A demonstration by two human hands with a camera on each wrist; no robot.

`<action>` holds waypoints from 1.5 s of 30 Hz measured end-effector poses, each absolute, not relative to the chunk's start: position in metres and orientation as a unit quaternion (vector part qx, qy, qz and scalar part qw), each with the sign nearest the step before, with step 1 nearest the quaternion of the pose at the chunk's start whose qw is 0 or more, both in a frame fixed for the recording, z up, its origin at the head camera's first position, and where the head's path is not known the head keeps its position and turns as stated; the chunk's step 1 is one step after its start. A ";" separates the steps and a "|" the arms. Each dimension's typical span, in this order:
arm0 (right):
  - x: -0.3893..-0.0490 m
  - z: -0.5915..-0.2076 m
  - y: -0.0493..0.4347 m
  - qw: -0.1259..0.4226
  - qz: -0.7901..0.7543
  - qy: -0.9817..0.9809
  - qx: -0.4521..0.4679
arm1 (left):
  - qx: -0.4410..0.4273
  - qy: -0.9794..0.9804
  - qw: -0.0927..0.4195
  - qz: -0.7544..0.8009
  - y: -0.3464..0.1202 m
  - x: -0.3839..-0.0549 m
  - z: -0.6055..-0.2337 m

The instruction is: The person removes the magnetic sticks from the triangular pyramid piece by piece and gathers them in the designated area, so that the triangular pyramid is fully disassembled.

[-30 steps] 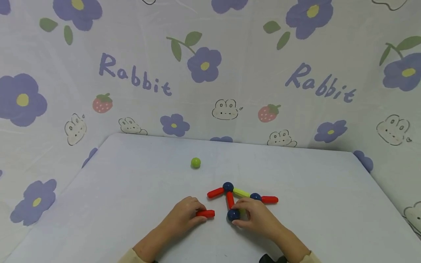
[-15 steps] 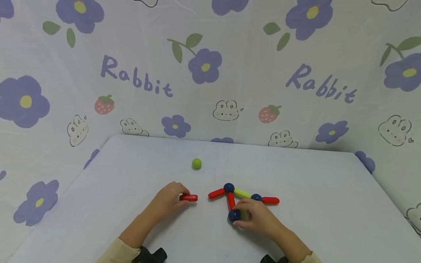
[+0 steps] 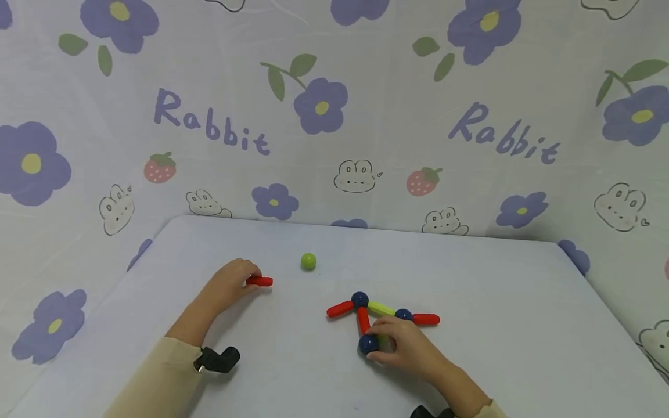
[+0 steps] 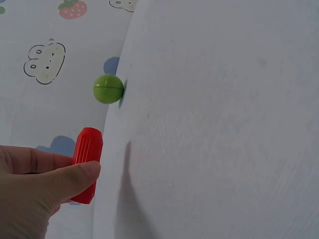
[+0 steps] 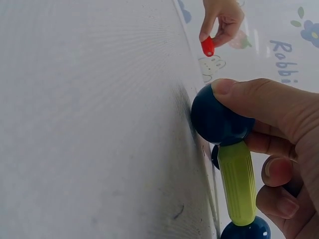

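Observation:
My left hand (image 3: 225, 285) pinches a red magnetic rod (image 3: 261, 281) between thumb and fingers, above the table at left; the left wrist view shows its ridged side (image 4: 88, 144). A green ball (image 3: 308, 261) lies apart, right of that rod. My right hand (image 3: 413, 349) pinches a dark blue ball (image 3: 368, 344), the near corner of a joined figure. From it a yellow-green rod (image 5: 237, 184) runs to another blue ball (image 3: 403, 314), partly hidden by the hand in the head view. A red rod (image 3: 363, 320) links it to the far blue ball (image 3: 359, 300).
One red rod (image 3: 341, 309) sticks out leftward from the far ball, another red rod (image 3: 426, 319) rightward from the right ball. A yellow-green rod (image 3: 381, 307) joins those balls. The white tabletop (image 3: 496, 348) ends at a patterned cloth (image 3: 387, 116) behind.
My left hand has carried the red rod away from the joined figure, leftward and farther back, toward the green ball's left. My right hand has stayed on the blue ball.

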State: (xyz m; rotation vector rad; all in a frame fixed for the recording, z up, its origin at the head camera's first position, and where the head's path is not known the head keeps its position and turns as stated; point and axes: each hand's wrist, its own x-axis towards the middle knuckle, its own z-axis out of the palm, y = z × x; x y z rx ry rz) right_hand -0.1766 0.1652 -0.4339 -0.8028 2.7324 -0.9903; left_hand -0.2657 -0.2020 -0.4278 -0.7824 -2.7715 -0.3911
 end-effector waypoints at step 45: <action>-0.174 -0.433 0.166 0.058 -0.324 0.906 -0.266 | -0.358 -0.910 0.143 -0.153 -0.137 -0.249 -0.420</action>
